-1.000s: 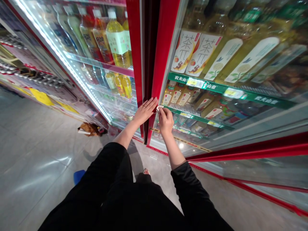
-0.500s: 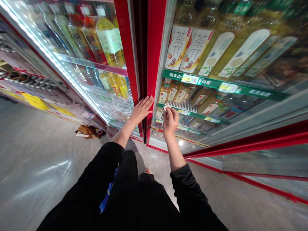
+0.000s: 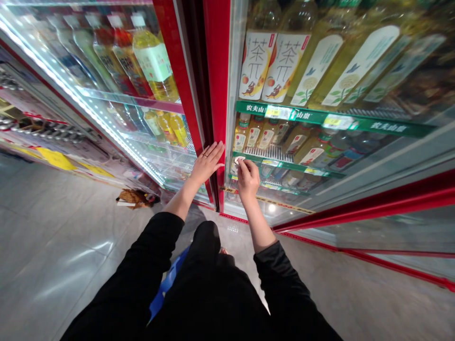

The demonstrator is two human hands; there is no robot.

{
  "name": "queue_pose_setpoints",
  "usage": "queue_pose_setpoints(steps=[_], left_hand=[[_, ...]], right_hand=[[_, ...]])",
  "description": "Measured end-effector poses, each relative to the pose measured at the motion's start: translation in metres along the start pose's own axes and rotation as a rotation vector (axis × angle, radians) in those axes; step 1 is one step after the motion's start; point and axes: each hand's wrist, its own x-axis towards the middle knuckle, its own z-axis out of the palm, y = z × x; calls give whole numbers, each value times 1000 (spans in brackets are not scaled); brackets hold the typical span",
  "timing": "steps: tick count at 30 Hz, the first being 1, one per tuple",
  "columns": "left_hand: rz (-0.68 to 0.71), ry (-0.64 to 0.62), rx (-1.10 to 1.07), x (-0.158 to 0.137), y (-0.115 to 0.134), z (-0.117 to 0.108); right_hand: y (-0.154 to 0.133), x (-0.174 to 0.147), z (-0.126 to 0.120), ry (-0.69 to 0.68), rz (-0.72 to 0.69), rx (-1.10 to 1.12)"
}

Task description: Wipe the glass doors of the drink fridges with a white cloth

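"Where's the white wad (image 3: 239, 160)?"
"Just right of the red door frame (image 3: 217, 71), pinched in the right hand (image 3: 249, 180); long axis unclear."
"And the left hand (image 3: 205, 163)?"
"Open, flat at the frame, farther off."

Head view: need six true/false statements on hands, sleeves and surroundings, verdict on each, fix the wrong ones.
1. The right hand pinches a small white item. True.
2. The left hand wears a ring. True.
3. The left hand is clenched into a fist. False: it is open, fingers extended at the red frame.
4. Both sleeves are white. False: the sleeves are black.
5. A green shelf strip runs below the large bottles. True.
6. The right hand holds the blue object. False: the blue object is lower in the view, partly hidden by dark clothing.
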Motion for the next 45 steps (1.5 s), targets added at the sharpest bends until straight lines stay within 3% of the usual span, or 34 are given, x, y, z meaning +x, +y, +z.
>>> queue_pose_setpoints(steps=[4,8,14,19,25,28,31,35,40,44,45], left_hand=[[0,-4,-1,0,2,-3],[-13,-48,-5,0,4,-9],[3,-78,-60,2,3,-16],[48,-75,-105,4,-8,-10],[110,-91,-177,9,-19,-2],[139,-97,-203,9,-22,-1],[159,-99,-224,7,-24,-1],[166,-96,-238,-2,-27,2],[98,-56,-234,-13,-23,11],[-18,17,-241,-19,-20,21],[11,1,-245,-20,-19,24]], right_hand=[[-12,13,11,26,-20,18],[-18,5,20,9,-85,53],[11,-18,3,140,-28,26],[20,-13,-1,236,9,-39],[-1,-12,29,131,-50,-66],[-5,-23,32,73,-63,-68],[-5,-26,28,97,-26,-87],[-13,-8,35,185,25,-105],[-27,1,58,207,31,-111],[-29,-15,59,160,6,-101],[-29,-16,57,141,9,-104]])
